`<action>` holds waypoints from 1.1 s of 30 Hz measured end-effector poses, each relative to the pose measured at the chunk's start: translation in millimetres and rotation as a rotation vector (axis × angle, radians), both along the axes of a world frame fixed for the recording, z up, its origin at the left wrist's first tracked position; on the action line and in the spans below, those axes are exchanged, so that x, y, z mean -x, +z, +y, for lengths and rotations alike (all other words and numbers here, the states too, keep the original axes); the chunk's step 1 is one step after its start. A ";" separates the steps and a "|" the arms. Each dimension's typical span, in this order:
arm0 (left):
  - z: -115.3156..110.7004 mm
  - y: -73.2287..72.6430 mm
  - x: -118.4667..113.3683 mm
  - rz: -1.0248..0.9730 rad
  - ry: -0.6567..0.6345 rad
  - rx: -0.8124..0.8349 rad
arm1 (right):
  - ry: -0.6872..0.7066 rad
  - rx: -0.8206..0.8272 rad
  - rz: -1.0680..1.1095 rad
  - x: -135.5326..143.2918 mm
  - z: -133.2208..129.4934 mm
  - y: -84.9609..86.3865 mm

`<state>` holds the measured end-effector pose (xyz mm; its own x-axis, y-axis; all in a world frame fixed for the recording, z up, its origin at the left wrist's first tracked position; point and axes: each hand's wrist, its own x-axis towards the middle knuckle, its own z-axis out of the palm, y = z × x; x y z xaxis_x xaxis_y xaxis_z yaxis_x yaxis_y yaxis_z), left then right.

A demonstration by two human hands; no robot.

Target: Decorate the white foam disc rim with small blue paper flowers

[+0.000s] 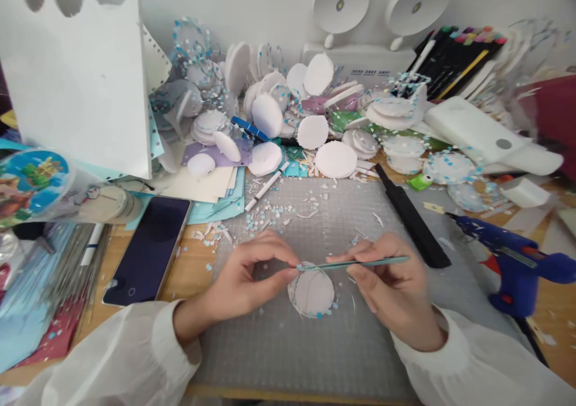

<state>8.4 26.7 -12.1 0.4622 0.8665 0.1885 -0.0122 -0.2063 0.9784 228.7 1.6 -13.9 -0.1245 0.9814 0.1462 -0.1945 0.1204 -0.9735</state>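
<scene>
Near the middle of the grey cutting mat point(288, 358), a white paper disc point(315, 293) lies flat with a thin ring and small blue pieces around its rim. My right hand point(391, 280) grips slim teal tweezers point(378, 262) between thumb and fingers, their tips pointing left just above the disc. At those tips, the thumb and index finger of my left hand point(252, 274) pinch a tiny pale blue piece point(300, 267). Small white and blue paper bits point(279, 210) are scattered on the mat beyond my left hand.
A phone point(148, 250) and a patterned cup point(36, 184) are at the left. Many white discs point(335, 159) are heaped behind the mat. On the right are a black cutter-like tool point(414, 223) and a blue glue gun point(517, 262). A white pen point(267, 186) lies at the mat's back.
</scene>
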 end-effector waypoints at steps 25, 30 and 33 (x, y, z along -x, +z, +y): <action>1.2 2.1 -0.3 0.100 -0.025 -0.057 | -0.084 -0.012 -0.062 -1.6 -1.4 -3.7; 2.3 3.5 -1.0 0.100 -0.044 -0.089 | -0.076 -0.034 -0.051 -1.0 -0.1 -2.7; 2.9 3.8 -1.1 0.115 -0.063 -0.102 | -0.087 -0.037 -0.074 -0.9 0.8 -0.7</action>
<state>9.5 29.6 -8.3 0.5383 0.8145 0.2165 0.0827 -0.3067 0.9482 229.6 2.4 -14.6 -0.0512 0.9830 0.1763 -0.1098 0.1700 -0.9793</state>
